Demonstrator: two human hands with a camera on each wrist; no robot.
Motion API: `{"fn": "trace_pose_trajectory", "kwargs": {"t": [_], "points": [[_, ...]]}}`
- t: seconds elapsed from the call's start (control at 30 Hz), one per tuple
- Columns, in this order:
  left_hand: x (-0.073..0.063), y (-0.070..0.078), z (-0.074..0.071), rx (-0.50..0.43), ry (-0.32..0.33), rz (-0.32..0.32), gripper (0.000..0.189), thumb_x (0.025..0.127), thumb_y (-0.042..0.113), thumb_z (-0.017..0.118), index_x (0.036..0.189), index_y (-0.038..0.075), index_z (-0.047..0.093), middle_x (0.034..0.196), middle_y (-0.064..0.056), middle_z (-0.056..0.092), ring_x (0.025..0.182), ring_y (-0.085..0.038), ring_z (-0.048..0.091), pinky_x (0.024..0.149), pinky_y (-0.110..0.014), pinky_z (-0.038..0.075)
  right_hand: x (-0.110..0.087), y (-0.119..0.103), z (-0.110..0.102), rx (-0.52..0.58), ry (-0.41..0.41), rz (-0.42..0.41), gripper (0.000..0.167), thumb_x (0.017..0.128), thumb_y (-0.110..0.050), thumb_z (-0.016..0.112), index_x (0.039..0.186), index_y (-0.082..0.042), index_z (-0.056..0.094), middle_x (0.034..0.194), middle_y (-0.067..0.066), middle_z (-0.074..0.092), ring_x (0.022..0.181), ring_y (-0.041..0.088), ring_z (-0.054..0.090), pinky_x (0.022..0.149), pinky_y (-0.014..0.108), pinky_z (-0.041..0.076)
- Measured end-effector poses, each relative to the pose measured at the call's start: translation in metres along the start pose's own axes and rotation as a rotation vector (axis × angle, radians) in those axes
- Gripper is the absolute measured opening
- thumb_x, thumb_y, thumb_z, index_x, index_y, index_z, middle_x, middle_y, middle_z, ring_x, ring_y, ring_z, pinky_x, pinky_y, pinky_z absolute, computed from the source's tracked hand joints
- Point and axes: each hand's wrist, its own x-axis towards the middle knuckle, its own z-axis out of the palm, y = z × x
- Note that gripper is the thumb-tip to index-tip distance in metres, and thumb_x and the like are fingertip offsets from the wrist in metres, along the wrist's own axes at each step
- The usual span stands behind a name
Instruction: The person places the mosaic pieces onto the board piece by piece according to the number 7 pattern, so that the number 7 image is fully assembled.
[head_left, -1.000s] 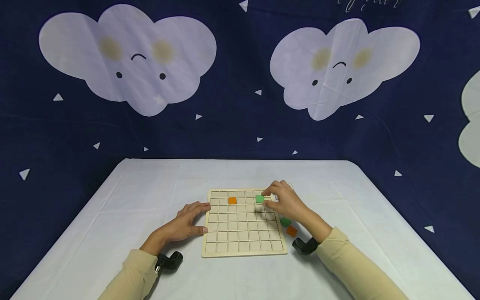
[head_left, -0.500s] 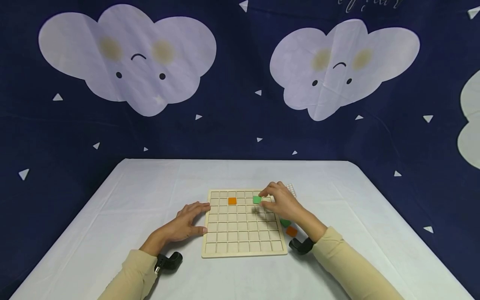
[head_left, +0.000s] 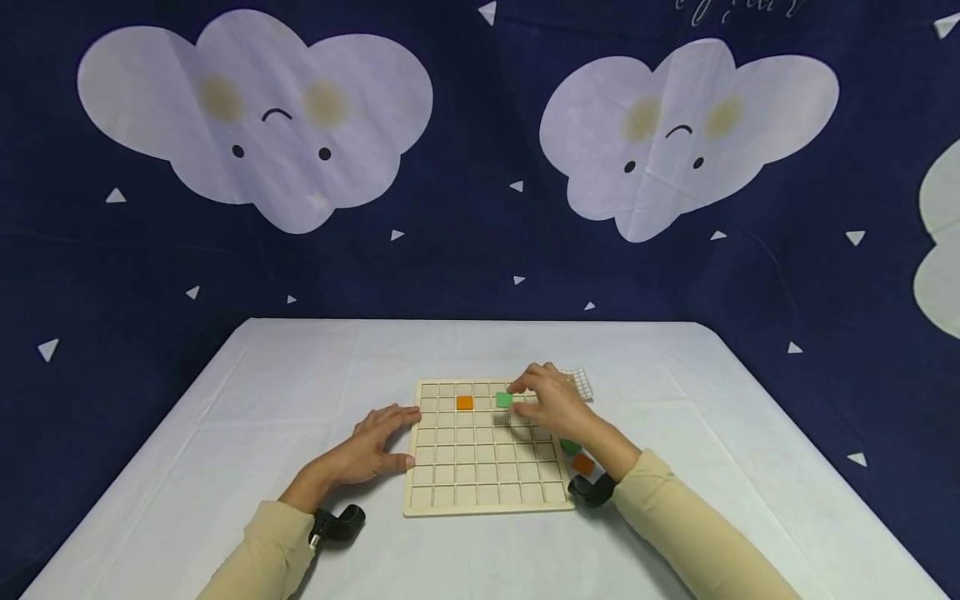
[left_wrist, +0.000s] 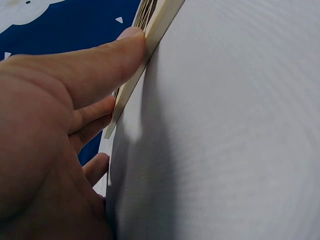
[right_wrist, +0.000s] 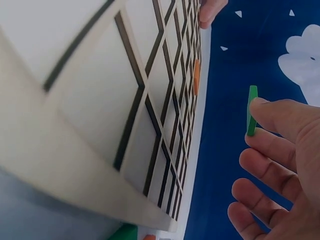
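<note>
A wooden grid board [head_left: 487,498] lies on the white table. My left hand [head_left: 366,446] rests at its left edge, thumb and fingertips touching the rim with the fingers fairly straight. My right hand [head_left: 557,404] pinches a green square tile [head_left: 504,400] between thumb and fingertip, over the board's back right part. In the right wrist view that green tile [right_wrist: 252,111] stands clear of the board surface, seen edge-on. One orange square tile [head_left: 465,402] sits in a cell near the board's back row.
Just right of the board lie another green tile [head_left: 571,447] and another orange tile [head_left: 582,464], partly under the right wrist's camera. A small white card with a grid [head_left: 582,384] lies behind the right hand. A dark blue cloud-patterned cloth [head_left: 465,275] hangs behind the table.
My right hand has moved a little to the left with the green tile, uncovering more of the gridded card. The left hand and the board have stayed put.
</note>
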Motion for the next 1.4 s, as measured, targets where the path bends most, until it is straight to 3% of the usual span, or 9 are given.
{"fn": "trace_pose_trajectory", "kwargs": {"t": [0.2,0.63,1.4], "points": [[0.001,0.000,0.000,0.007,0.003,0.005,0.068,0.082,0.030,0.071,0.141,0.011,0.042,0.153,-0.012,0.031,0.141,-0.043,0.018,0.111,-0.066,0.010,0.003,-0.001,0.004,-0.001,-0.010,-0.021,0.025,0.082,-0.025,0.073,0.103,-0.013,0.070,0.100,-0.003,0.061,0.090,0.014,0.047,0.078,0.031,0.041],[0.001,-0.001,0.000,0.010,0.003,0.015,0.068,0.083,0.031,0.070,0.141,0.010,0.042,0.153,-0.013,0.031,0.141,-0.043,0.018,0.111,-0.066,0.011,0.012,-0.002,0.010,-0.036,-0.022,-0.047,0.025,0.083,-0.026,0.072,0.105,-0.013,0.069,0.100,-0.001,0.061,0.088,0.015,0.047,0.077,0.031,0.042],[0.000,0.000,0.001,0.008,0.007,0.010,0.067,0.082,0.031,0.071,0.140,0.011,0.043,0.153,-0.011,0.032,0.142,-0.043,0.017,0.110,-0.067,0.010,0.021,-0.009,0.017,-0.019,-0.077,-0.021,0.026,0.086,-0.027,0.068,0.109,-0.014,0.068,0.102,-0.001,0.060,0.090,0.014,0.046,0.081,0.032,0.040]]}}
